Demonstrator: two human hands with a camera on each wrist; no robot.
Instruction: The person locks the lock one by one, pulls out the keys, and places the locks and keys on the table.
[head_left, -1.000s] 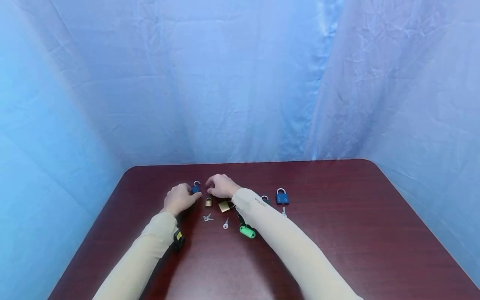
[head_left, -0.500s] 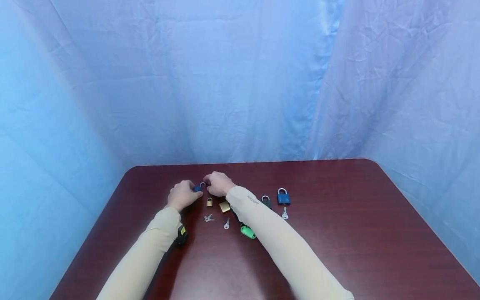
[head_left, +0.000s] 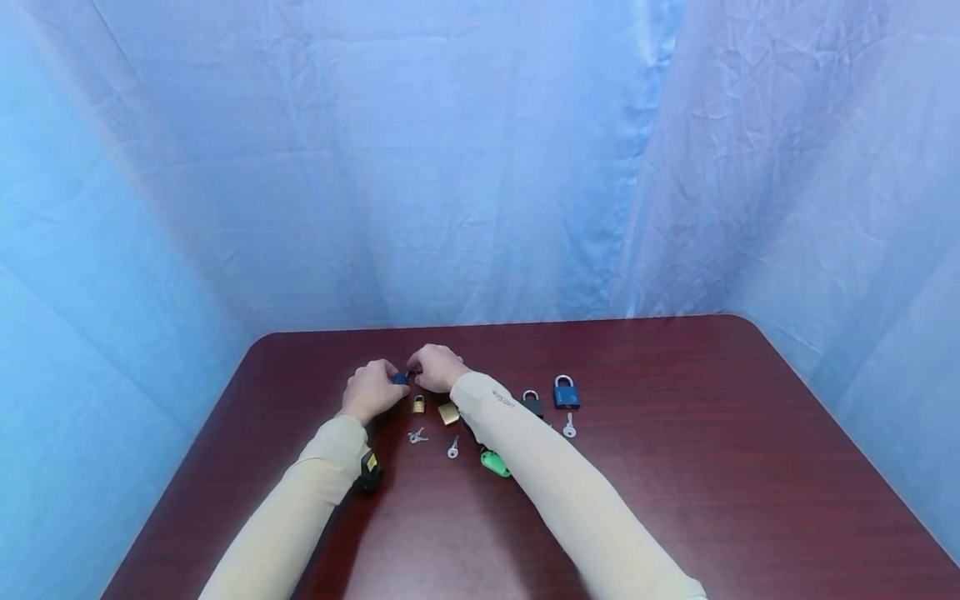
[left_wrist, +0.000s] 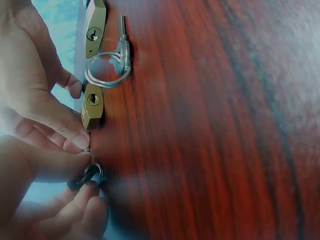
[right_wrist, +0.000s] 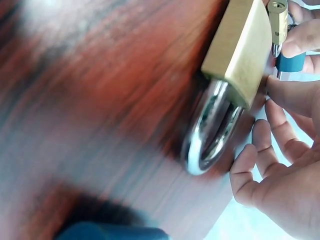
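1. Centrally, just above the middle of the head view, the left hand (head_left: 370,390) and the right hand (head_left: 438,368) are meeting fingertip to fingertip around a small blue padlock (head_left: 401,378), both with curled fingers pinching it between them.
2. Seen from the left wrist, the left fingers (left_wrist: 75,210) are curling round the lock's shackle (left_wrist: 92,172) at the lower left of the frame, while the right hand's fingertips (left_wrist: 75,140) are closing in on it from above.
3. Just below the hands, a small brass padlock (head_left: 417,404) and a larger brass padlock (head_left: 448,412) are lying on the table (head_left: 675,467); the larger one is filling the upper right of the right wrist view (right_wrist: 240,50), shackle pointing down.
4. Further down, a small bunch of keys (head_left: 416,435) and a single key (head_left: 452,450) are resting apart from each other, with a green padlock (head_left: 495,463) partly tucked under the right sleeve (head_left: 555,483).
5. To the right, a dark padlock (head_left: 532,403), a bigger blue padlock (head_left: 566,392) and another key (head_left: 569,428) are sitting close together.
6. Beyond that cluster, the dark wood is stretching bare toward the rounded upper-right corner and the right edge; the far edge is running just above the hands, against the blue curtain (head_left: 480,167).
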